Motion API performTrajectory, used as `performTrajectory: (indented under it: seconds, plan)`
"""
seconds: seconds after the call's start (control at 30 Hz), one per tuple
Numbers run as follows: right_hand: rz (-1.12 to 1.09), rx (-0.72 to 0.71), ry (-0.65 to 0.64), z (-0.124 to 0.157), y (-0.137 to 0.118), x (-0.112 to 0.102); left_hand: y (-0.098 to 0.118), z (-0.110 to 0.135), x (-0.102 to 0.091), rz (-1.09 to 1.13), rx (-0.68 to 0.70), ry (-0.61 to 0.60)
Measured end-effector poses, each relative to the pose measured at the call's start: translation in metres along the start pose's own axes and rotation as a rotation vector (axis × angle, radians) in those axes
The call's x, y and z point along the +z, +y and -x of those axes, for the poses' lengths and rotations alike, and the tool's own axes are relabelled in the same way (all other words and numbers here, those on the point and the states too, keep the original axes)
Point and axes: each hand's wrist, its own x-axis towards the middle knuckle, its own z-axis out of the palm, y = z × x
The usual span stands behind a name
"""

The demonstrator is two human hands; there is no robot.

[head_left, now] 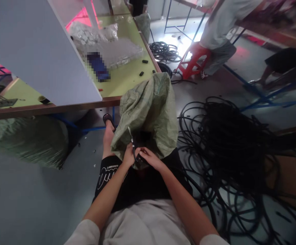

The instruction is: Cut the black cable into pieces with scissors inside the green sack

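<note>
Holding a short black cable end (133, 149) over the near rim of an open green woven sack (167, 131), the left hand (128, 156) has its fingers closed on the cable, whose pale, thin wires (129, 131) point up and away toward the far side. The right hand (151, 158) meets it from the right, its fingertips close against the left hand's at the lower part of the cable; whether they are clamped on it or on another dark piece between the hands cannot be told. The sack sits at the person's lap, its mouth facing the hands, the inside too dark to read, and its far part reaches up by the corner of a yellow-green table (121, 90). On that table, toward the far left, lie clear plastic bags (109, 32) with pale contents, a pixelated dark blue object (98, 66) and small black pieces (144, 61) near the right edge; a large white panel (43, 51) covers much of the left side. Under the table at left rests a bulging green sack (33, 141). To the right, a big tangled heap of black cable (234, 146) spreads on the floor beside a piece of cardboard (288, 172). Farther off, a person in a grey top (221, 29) sits on a red stool (192, 61), near another cable pile (163, 51).
</note>
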Motion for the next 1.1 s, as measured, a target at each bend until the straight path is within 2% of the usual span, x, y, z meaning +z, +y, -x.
performTrajectory:
  seconds: [0.1, 0.17, 0.23, 0.37, 0.47, 0.6, 0.73, 0.87, 1.1]
  plan:
    - [0.058, 0.104, -0.044, -0.003, 0.010, 0.001, 0.005, -0.003, -0.004, -0.236, -0.124, -0.129]
    - [0.110, 0.117, -0.059, -0.004, 0.015, 0.000, 0.008, -0.005, -0.005, -0.377, -0.216, -0.215]
    - [0.123, 0.117, -0.062, -0.004, 0.017, -0.001, 0.010, -0.006, -0.004, -0.436, -0.260, -0.252]
    - [0.091, 0.089, -0.085, 0.002, 0.010, -0.001, 0.007, -0.005, -0.002, -0.312, -0.189, -0.292]
    - [0.025, 0.096, -0.087, 0.004, 0.001, 0.000, 0.001, -0.004, 0.000, -0.148, -0.126, -0.245]
    - [-0.064, 0.168, 0.029, 0.002, -0.003, 0.004, -0.003, -0.005, 0.000, 0.021, -0.041, -0.225]
    - [-0.113, 0.117, 0.163, -0.003, 0.003, 0.007, 0.000, -0.007, 0.002, 0.158, -0.030, -0.283]
    - [-0.128, 0.056, 0.297, -0.005, 0.006, 0.009, 0.003, -0.009, 0.005, 0.191, 0.010, -0.290]
    - [-0.205, 0.074, 0.264, -0.006, 0.005, 0.004, 0.005, -0.009, 0.000, 0.050, 0.052, -0.251]
